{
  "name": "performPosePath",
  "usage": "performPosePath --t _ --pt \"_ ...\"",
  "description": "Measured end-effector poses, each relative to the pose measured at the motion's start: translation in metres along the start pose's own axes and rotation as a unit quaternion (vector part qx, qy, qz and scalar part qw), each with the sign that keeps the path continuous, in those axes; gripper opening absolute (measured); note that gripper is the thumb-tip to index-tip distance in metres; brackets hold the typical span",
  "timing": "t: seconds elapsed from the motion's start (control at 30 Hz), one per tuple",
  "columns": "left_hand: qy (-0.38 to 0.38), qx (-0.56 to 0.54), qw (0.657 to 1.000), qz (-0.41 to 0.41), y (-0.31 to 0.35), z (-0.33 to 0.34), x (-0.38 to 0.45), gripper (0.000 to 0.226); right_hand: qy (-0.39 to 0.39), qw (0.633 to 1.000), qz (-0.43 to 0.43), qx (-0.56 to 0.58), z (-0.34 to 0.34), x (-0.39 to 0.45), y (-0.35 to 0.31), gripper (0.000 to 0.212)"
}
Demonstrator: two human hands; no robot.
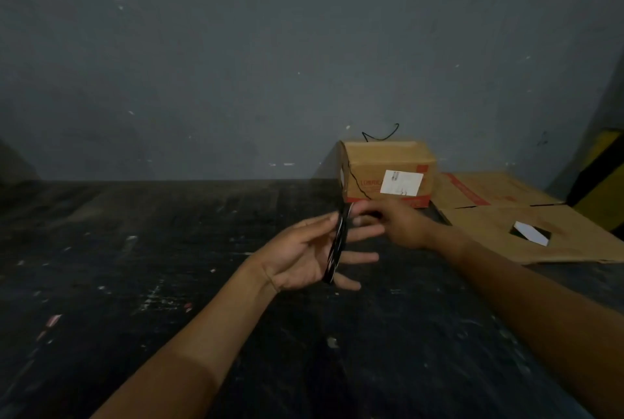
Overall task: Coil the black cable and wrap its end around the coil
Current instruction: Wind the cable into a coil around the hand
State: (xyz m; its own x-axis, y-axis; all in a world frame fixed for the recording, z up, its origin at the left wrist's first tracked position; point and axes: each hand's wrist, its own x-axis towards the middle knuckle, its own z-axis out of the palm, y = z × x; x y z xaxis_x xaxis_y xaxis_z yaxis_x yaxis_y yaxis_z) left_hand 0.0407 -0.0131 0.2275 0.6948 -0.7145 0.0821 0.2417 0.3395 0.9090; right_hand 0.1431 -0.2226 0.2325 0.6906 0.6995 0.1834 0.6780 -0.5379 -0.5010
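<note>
A black cable coil (337,243) is wound in several turns around the spread fingers of my left hand (304,253), which I hold palm up over the dark floor. My right hand (391,221) is just to the right of the coil's top, its fingers blurred and pinched on the cable near there. From the coil a thin black strand (358,187) runs up across the front of a cardboard box and loops above the box's top.
A brown cardboard box (388,157) with a white label stands against the grey wall behind my hands. Flattened cardboard (506,226) with a cut-out hole lies to the right. A yellow and black striped post (604,175) is at the far right edge.
</note>
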Motion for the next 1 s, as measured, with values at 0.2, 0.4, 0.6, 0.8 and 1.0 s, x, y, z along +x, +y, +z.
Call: performPosePath --t 0.2,0.4,0.6,0.8,1.0 --pt "-0.003 -0.002 0.998 0.057 0.028 -0.002 0.001 0.047 -0.093 0.994 0.050 0.028 0.058 -0.022 -0.008 0.013" --pt "0.110 -0.046 0.987 0.105 0.025 -0.018 0.003 0.045 -0.159 0.979 0.033 0.124 0.088 -0.040 -0.060 0.020" --pt "0.149 -0.119 0.969 0.159 0.023 -0.025 0.008 0.044 -0.172 0.933 0.101 0.301 0.113 -0.056 -0.086 0.025" --pt "0.171 -0.120 0.965 0.159 0.023 -0.027 0.008 0.043 -0.162 0.952 0.103 0.237 0.112 -0.055 -0.082 0.025" --pt "0.199 -0.116 0.958 0.169 0.022 -0.031 0.013 0.047 -0.141 0.977 0.067 0.143 0.087 -0.051 -0.093 0.025"
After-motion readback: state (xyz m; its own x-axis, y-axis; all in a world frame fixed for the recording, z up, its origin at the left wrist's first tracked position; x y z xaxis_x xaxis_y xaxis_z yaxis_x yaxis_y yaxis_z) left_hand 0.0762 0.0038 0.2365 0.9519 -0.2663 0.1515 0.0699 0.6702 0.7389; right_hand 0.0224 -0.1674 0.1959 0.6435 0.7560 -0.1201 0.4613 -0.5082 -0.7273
